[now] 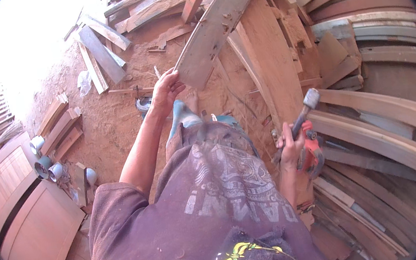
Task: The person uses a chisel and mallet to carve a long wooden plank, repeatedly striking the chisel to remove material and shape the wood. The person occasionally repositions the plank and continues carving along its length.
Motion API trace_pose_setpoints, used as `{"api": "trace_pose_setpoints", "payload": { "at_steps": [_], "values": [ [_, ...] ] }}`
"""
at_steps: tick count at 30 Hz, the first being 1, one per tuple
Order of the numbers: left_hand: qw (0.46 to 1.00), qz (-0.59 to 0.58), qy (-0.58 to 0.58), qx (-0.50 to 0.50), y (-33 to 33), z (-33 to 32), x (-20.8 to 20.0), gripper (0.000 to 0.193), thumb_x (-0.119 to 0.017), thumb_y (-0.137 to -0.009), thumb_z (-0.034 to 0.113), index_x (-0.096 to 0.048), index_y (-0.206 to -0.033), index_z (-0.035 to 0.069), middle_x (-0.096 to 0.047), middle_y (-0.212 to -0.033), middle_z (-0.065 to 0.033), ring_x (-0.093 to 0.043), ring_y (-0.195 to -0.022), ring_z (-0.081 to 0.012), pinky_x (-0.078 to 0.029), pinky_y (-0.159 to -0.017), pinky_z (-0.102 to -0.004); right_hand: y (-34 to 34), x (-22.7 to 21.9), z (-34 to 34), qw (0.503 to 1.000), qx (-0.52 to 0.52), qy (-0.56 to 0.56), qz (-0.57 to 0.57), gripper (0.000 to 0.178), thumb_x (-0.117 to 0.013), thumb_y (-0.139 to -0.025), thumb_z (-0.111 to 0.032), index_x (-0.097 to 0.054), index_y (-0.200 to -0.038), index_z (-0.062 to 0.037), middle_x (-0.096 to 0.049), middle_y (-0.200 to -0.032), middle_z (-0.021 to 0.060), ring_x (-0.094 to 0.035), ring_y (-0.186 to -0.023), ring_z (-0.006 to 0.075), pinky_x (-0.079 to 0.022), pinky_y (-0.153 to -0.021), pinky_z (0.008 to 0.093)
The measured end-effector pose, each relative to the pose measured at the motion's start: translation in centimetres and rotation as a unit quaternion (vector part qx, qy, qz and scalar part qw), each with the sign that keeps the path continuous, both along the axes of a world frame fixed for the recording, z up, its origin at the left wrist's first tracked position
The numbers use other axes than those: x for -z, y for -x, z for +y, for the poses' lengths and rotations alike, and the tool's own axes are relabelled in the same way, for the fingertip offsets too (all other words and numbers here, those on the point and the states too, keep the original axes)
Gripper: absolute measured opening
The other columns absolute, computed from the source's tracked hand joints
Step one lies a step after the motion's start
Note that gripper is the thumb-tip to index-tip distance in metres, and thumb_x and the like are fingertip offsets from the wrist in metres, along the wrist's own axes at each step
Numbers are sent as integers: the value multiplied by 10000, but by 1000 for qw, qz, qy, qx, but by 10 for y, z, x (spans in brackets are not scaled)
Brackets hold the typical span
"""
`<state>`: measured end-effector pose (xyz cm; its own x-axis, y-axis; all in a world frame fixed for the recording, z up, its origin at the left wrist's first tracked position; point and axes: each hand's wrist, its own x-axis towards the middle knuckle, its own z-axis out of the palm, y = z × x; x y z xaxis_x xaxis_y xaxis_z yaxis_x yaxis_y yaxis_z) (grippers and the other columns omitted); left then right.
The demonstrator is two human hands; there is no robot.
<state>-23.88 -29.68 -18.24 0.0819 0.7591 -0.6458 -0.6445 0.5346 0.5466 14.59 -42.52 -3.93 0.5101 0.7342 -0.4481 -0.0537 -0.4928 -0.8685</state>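
My left hand [166, 89] grips the lower end of a long, weathered grey plank [219, 26], thumb on its edge. The plank slants up and to the right, with dark marks or holes on its face. In my right hand [290, 145] is a hammer [300, 119], its grey head pointing up and to the right, away from the plank. Just right of that hand sits a red power tool [314, 155], partly hidden; its exact kind is unclear.
A wide wooden beam or bench [269, 56] runs beside the plank. Stacked boards [383, 135] crowd the right, and more lumber [153, 5] lies at the far side. Wooden panels [40, 236] and several pale cups or cans [43, 167] stand left. Sawdust-like dirt [113, 156] covers the ground.
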Motion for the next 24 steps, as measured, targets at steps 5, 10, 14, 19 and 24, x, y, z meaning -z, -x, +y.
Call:
{"api": "trace_pose_setpoints", "payload": {
  "at_steps": [5,10,14,19,24],
  "values": [
    [998,-52,13,-14,22,3,14,466,-675,-1029,418,-636,-1368,100,-707,-1198,-79,-653,-1097,-211,-518,-992,-377,52,-45,84,952,-215,-110,-188,173,-695,-1024,-134,-627,-1128,-14,-601,-769,7,-555,-610,124,-475,-582,304],
    [994,-70,32,-81,11,-4,12,497,-670,-1030,476,-633,-1353,100,-706,-1231,-99,-646,-1117,-228,-505,-1001,-385,111,-32,142,869,-453,-33,-198,352,-732,-1033,-325,-657,-1190,-20,-757,-904,219,-776,-850,353,-584,-755,449],
    [988,-66,53,-126,-3,2,-1,501,-673,-1030,489,-631,-1348,104,-702,-1278,-109,-632,-1148,-236,-487,-1018,-407,145,-3,184,788,-604,-36,-118,467,-744,-1014,-351,-616,-1298,-3,-743,-1013,326,-716,-1026,525,-569,-820,553],
    [983,69,86,-147,-12,-2,3,510,-732,-1005,456,-646,-1368,108,-682,-1233,-50,-608,-1106,-172,-470,-975,-371,123,4,275,745,-620,5,-246,540,-714,-1029,-399,-576,-1323,32,-730,-1031,364,-705,-1066,543,-572,-860,572],
    [971,120,98,-183,-15,-6,18,495,-747,-1007,432,-658,-1365,102,-686,-1233,-23,-614,-1125,-137,-482,-981,-366,71,0,406,751,-542,-60,-373,517,-709,-1029,-420,-612,-1283,20,-726,-1128,359,-722,-1093,506,-578,-879,563]
  ]
}}
